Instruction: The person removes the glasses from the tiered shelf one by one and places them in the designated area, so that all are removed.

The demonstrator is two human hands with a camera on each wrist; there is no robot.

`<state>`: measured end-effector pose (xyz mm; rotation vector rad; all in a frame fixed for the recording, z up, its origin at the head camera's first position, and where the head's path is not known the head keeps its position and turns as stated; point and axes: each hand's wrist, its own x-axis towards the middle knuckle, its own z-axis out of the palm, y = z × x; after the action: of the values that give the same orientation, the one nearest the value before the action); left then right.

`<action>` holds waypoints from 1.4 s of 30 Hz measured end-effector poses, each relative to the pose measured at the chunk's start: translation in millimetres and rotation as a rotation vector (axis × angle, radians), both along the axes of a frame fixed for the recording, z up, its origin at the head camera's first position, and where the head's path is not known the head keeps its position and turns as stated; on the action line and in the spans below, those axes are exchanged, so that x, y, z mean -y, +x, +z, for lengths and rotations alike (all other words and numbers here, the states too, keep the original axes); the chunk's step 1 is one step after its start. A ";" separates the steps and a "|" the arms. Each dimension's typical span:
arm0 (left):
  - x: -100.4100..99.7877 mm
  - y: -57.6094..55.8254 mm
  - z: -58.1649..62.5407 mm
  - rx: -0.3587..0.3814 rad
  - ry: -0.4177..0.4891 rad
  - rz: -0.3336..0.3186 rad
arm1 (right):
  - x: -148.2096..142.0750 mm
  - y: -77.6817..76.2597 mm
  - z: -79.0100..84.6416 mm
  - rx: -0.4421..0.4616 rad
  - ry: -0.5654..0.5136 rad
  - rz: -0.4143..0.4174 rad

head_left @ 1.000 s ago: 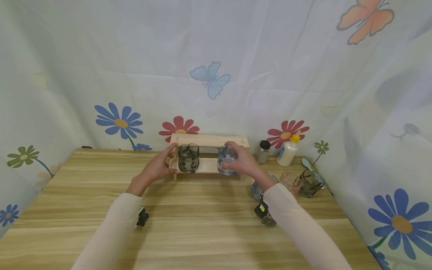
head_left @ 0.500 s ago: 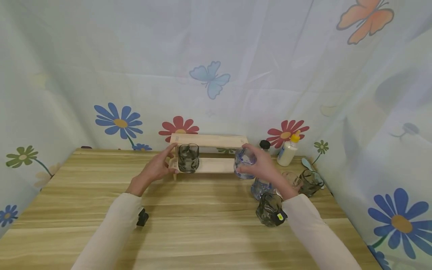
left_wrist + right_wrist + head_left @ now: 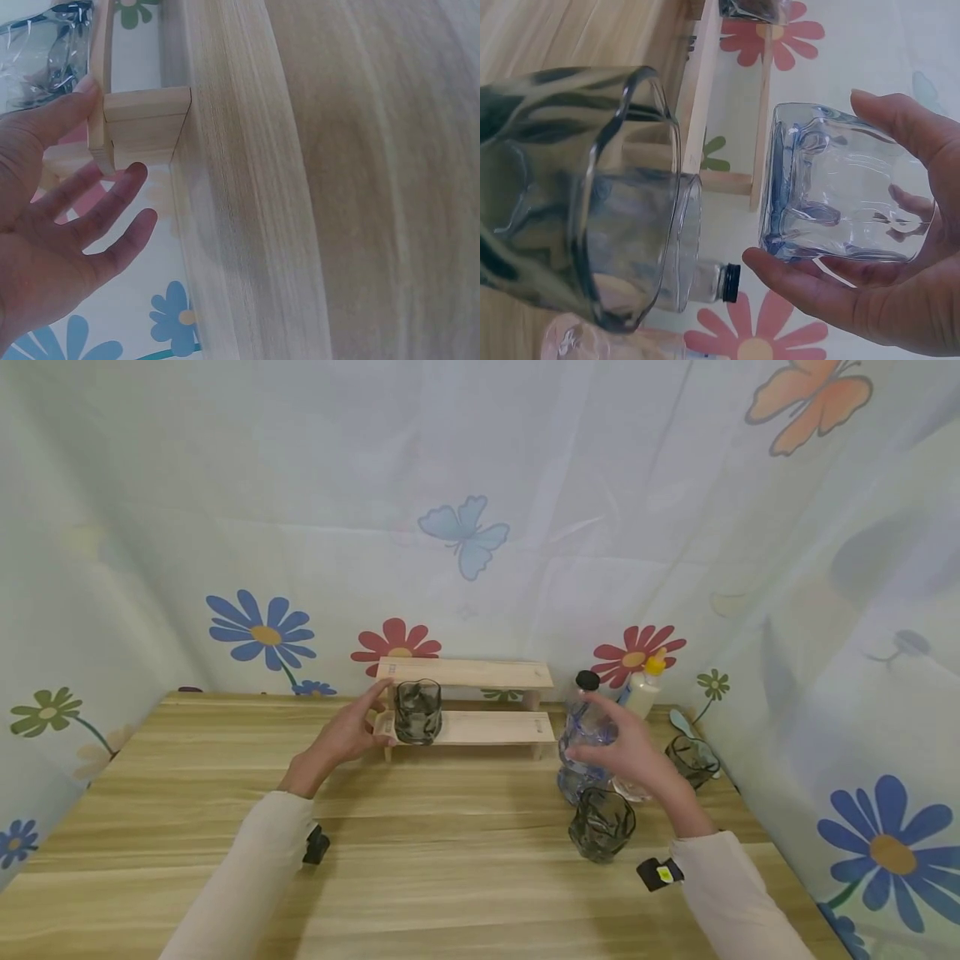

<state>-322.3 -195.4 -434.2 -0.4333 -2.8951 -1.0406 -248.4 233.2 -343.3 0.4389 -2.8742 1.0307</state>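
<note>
My left hand [image 3: 342, 735] is at the left end of a small two-tier wooden shelf [image 3: 495, 727]; thumb and index finger grip the end of its lower board, the other fingers spread loosely. A smoky grey glass [image 3: 418, 713] stands on that board beside it. My right hand [image 3: 628, 750] holds a clear blue-tinted glass [image 3: 840, 187] between thumb and fingers, right of the shelf. In the head view this glass overlaps a second bluish glass [image 3: 573, 782]; the right wrist view has it in front of the flowered curtain, apart from the nearer glasses.
Another smoky glass [image 3: 602, 827] stands nearer on the table. Behind the right hand are a black-capped bottle [image 3: 587, 682], a yellow-tipped white bottle [image 3: 643, 692], a further smoky glass [image 3: 693, 760] and a light blue spoon [image 3: 681, 723]. A pinkish glass [image 3: 585, 339] is partly hidden.
My right hand has moved right with the bluish glass, from the right part of the lower board to beyond the shelf's end. The left hand has stayed in place.
</note>
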 end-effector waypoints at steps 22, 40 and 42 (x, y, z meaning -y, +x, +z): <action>1.2 0.2 -0.4 0.017 -0.003 0.010 | -51.4 43.1 -10.1 -0.046 0.058 -0.105; 1.2 -1.6 -0.7 0.013 0.001 0.003 | -83.7 61.7 -25.9 0.025 0.081 -0.166; 1.5 -1.2 -0.9 0.014 0.000 0.002 | -86.4 62.0 -29.5 0.028 0.095 -0.167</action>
<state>-323.5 -196.9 -435.1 -0.4255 -2.9069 -1.0483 -186.4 319.6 -372.8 0.1857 -2.9327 0.8831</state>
